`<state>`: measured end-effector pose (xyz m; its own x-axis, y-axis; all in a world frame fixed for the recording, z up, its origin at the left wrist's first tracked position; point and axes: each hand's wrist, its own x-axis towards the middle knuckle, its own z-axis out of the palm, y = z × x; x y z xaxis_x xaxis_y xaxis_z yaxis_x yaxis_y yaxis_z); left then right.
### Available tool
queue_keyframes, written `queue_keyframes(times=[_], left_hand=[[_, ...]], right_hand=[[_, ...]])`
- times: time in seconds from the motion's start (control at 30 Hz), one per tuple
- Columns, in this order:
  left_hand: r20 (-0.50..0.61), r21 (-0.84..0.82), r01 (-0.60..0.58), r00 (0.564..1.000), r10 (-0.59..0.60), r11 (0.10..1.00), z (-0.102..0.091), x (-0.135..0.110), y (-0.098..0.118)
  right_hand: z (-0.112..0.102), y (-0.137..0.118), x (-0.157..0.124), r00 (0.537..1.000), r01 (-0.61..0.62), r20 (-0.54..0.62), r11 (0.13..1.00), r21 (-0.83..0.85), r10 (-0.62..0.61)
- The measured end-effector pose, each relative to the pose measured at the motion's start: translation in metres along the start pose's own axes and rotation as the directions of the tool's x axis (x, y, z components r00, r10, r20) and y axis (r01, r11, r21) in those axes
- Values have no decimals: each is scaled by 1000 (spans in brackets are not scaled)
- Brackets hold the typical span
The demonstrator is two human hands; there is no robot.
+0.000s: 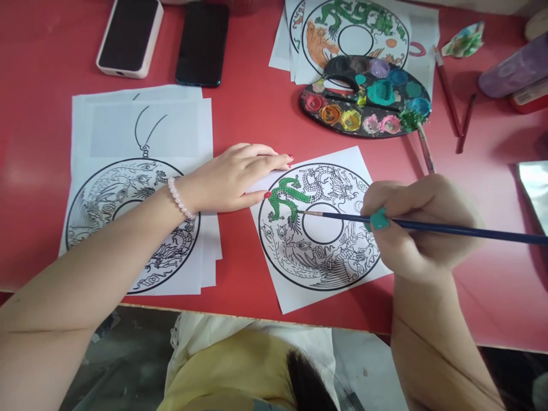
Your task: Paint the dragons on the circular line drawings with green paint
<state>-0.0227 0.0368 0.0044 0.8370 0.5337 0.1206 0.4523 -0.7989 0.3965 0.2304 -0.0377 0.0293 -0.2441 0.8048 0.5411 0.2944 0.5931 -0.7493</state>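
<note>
My right hand (422, 228) is closed round a thin blue paintbrush (449, 229). The brush tip touches the green-painted dragon on a round line drawing printed on a white sheet (319, 228) in the middle of the red table (248, 114). My left hand (233, 178) lies flat, fingers stretched out, pressing the sheet's upper left corner. A bead bracelet (180, 198) circles that wrist.
A black palette (366, 97) with several paint blobs sits behind the sheet, resting on a partly coloured print (355, 31). A stack of uncoloured prints (137, 188) lies at left. Two phones (128, 34) (202, 43) lie at the far edge. Spare brushes (447, 88) lie right.
</note>
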Motion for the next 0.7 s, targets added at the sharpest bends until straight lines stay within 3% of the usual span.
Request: queue_keyframes(times=[0.1, 0.2, 0.33, 0.4, 0.57, 0.7], left_hand=[[-10, 2, -8, 1000, 8, 1000, 0, 0, 0], [-15, 14, -11, 1000, 11, 1000, 1, -1, -1], [-18, 36, -25, 1000, 26, 999, 1, 0, -2], [-24, 45, -42, 999, 43, 998, 1, 0, -2], [-43, 55, -65, 997, 67, 996, 1, -1, -2], [-44, 53, -67, 997, 69, 996, 1, -1, -3]], right_hand=[[0, 1, 0, 1000, -22, -13, 1000, 6, 22], [0, 6, 4, 986, -28, -164, 999, -40, 21], [-7, 19, 12, 916, -117, -401, 958, -263, 2], [-15, 29, 13, 866, -176, -499, 943, -283, 12], [-37, 57, 11, 811, -251, -585, 884, -394, -31], [-46, 71, 9, 771, -357, -636, 836, -417, 12]])
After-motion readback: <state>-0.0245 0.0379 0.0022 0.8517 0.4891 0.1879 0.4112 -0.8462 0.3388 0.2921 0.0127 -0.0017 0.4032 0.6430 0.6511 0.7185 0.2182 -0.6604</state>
